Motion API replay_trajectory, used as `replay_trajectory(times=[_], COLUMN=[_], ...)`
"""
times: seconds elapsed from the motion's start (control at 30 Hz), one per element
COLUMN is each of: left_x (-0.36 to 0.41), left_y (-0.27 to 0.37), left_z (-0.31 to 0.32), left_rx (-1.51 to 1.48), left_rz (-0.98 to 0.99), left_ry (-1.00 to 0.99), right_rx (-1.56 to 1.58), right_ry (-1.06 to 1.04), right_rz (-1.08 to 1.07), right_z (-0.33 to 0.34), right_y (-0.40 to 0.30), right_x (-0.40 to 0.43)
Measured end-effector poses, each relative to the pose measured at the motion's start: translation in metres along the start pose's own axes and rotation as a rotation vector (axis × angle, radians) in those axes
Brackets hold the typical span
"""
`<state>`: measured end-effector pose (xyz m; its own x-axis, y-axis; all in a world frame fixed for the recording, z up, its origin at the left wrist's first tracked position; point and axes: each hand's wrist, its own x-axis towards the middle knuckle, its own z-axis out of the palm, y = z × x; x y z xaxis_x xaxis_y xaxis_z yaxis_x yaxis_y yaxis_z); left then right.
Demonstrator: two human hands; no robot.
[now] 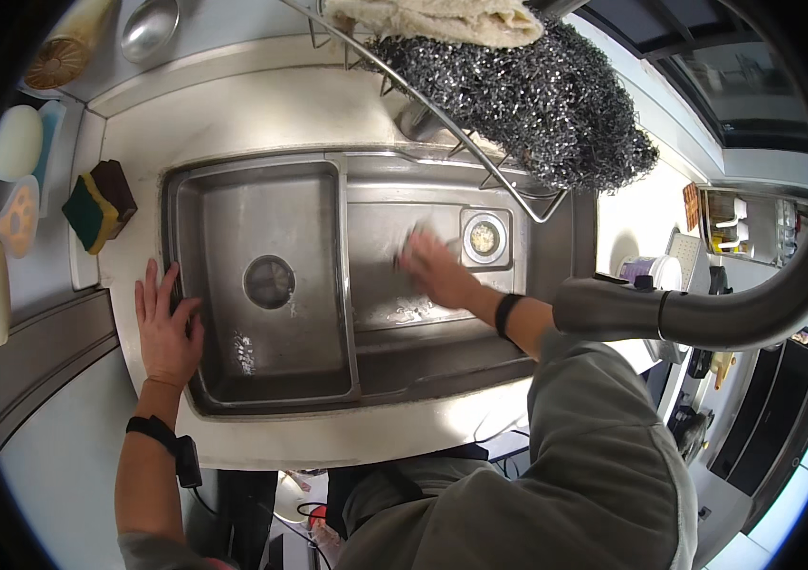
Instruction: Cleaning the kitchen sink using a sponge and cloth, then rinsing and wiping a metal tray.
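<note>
A stainless steel double-basin sink point(344, 299) is set in a pale countertop below me. My right hand point(436, 267) is inside the right basin point(382, 299), blurred by motion. Its fingers press a small dark grey scrubber point(400, 258) to the basin floor; the hand mostly hides it. Pale food scraps lie in that basin's drain strainer point(483, 239), just right of the hand. On the counter at the left rim rests my left hand point(170, 331), holding nothing, fingers apart. Beside it, the left basin point(233, 214) has a round drain point(269, 282) and wet patches.
The faucet point(610, 310) reaches in from the right, above my right forearm. A wire rack point(439, 114) with a mass of steel wool point(518, 100) and a beige cloth point(439, 18) overhangs the sink. Two sponges point(94, 210) and several utensils point(15, 221) stand at left.
</note>
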<state>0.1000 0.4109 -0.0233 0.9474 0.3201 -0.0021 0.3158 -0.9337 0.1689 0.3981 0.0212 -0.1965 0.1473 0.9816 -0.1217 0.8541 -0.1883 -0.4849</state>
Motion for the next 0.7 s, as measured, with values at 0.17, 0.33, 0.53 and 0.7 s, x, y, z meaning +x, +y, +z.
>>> replay_trajectory(times=[0.17,0.33,0.53,0.7], left_x=[0.001,0.0,-0.003,0.002], left_y=[0.002,0.001,0.0,-0.001], left_z=[-0.001,0.003,0.001,0.007], left_rx=[0.005,0.01,0.018,0.036], left_rz=[-0.001,-0.013,0.015,0.028], left_ry=[0.007,0.021,0.043,0.011], right_rx=[-0.225,-0.266,-0.199,0.051], right_ry=[-0.437,-0.02,-0.315,0.202], right_rz=[-0.16,0.348,0.016,-0.041], right_z=[-0.018,-0.027,-0.018,0.003], right_y=[0.035,0.039,-0.003,-0.01], right_x=[-0.025,0.026,-0.03,0.104])
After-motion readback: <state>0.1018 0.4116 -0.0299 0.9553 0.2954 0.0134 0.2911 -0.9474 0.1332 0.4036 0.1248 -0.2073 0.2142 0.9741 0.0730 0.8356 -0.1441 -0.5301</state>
